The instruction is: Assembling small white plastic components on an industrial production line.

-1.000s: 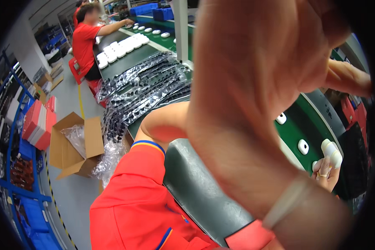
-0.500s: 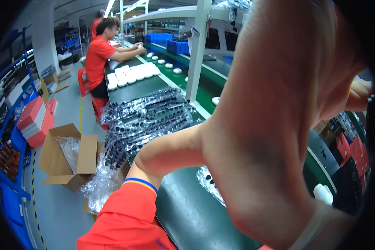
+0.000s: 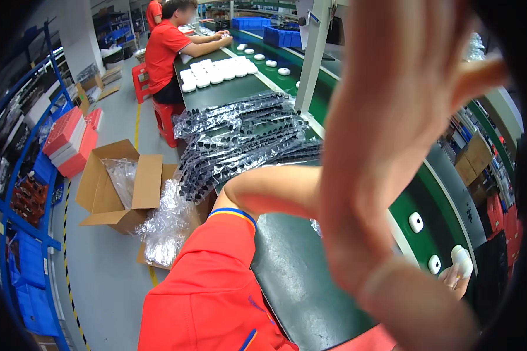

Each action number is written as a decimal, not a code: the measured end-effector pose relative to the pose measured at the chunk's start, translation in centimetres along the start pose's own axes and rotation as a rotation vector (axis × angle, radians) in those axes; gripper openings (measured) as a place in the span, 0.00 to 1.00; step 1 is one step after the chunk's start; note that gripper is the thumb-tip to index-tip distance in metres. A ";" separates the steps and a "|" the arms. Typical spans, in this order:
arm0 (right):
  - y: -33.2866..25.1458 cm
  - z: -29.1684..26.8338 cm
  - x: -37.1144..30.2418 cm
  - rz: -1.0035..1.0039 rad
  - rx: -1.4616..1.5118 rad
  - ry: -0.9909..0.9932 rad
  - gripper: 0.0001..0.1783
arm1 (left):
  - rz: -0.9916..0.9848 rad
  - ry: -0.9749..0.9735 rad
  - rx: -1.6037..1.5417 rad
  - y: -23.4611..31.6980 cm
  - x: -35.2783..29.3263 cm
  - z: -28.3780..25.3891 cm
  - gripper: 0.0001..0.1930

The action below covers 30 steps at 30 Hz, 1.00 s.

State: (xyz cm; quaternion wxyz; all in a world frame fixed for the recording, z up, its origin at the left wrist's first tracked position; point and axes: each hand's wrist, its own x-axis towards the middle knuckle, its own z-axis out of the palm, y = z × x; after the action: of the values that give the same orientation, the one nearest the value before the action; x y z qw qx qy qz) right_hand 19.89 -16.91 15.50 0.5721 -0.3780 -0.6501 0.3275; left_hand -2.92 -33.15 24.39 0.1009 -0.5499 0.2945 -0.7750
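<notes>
My right hand point(image 3: 386, 111) is raised very close in front of me and fills much of the right half of the view. Its blurred fingers run up past the top edge, so I cannot tell their grip. A pale band point(image 3: 386, 275) circles the wrist. My left forearm point(image 3: 281, 188), in a red sleeve point(image 3: 208, 263), reaches across above the table and passes behind the right hand, which hides the left hand. Below my arms lies the dark green tabletop point(image 3: 310, 281). Bundles of black parts in clear plastic bags point(image 3: 246, 134) lie just beyond my left forearm.
Rounded white devices point(image 3: 415, 222) sit on a green conveyor point(image 3: 401, 205). Someone's hand point(image 3: 451, 278) holds white pieces there. A seated co-worker point(image 3: 168, 52) works beyond rows of white devices point(image 3: 216, 71). An open carton point(image 3: 114, 193) and a blue rack point(image 3: 26, 216) stand left.
The view has shifted, so the table and co-worker appear farther right and higher. My raised hand remains close in front. Another person's hand with white pieces now shows at lower right.
</notes>
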 end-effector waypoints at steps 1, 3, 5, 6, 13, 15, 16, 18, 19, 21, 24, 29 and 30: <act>0.0 -0.4 0.1 -0.034 -0.017 -0.106 0.20 | 0.014 0.002 0.001 0.7 0.3 0.1 0.15; 0.5 -0.9 0.2 -0.029 -0.026 -0.100 0.20 | 0.040 0.009 -0.008 2.1 0.9 0.3 0.15; 0.5 0.0 -0.1 -0.032 -0.021 -0.113 0.20 | 0.063 0.007 0.005 3.9 1.7 0.4 0.15; 0.7 0.5 -0.1 -0.039 -0.005 -0.125 0.20 | 0.074 0.007 0.012 4.1 1.7 0.1 0.15; 0.1 -0.5 -0.4 -0.018 -0.027 -0.102 0.22 | -0.154 0.081 -0.263 2.9 0.7 2.0 0.21; 0.5 -0.4 -0.2 -0.004 -0.037 -0.078 0.21 | -0.228 0.093 -0.356 2.3 0.0 2.2 0.24; 0.7 -0.4 -0.1 -0.002 -0.036 -0.082 0.21 | -0.266 0.097 -0.399 2.4 -0.2 2.4 0.25; 0.2 -0.2 -0.1 -0.007 -0.044 -0.107 0.21 | -0.341 0.105 -0.494 1.5 -0.9 2.8 0.27; -0.1 -0.3 -0.1 -0.007 -0.045 -0.104 0.21 | -0.377 0.110 -0.546 1.8 -0.9 3.0 0.28; -0.1 -1.1 0.0 0.019 -0.070 -0.081 0.21 | -0.448 0.120 -0.656 1.3 -1.5 3.9 0.31; 1.0 -1.2 0.2 -0.003 -0.038 -0.092 0.21 | -0.573 0.124 -0.787 1.3 -2.1 4.5 0.34; 1.0 -0.6 0.1 -0.017 0.032 -0.093 0.22 | -0.753 0.117 -0.981 1.4 -2.9 5.5 0.41; 1.2 -1.3 0.2 -0.012 0.017 -0.086 0.22 | -0.787 0.115 -1.031 1.0 -3.2 5.7 0.42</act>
State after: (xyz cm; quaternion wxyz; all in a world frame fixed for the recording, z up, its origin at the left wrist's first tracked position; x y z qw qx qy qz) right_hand 21.27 -16.18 14.73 0.5486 -0.3548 -0.6736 0.3457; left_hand 3.26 -34.40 22.52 -0.4829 -0.5524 0.4102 -0.5416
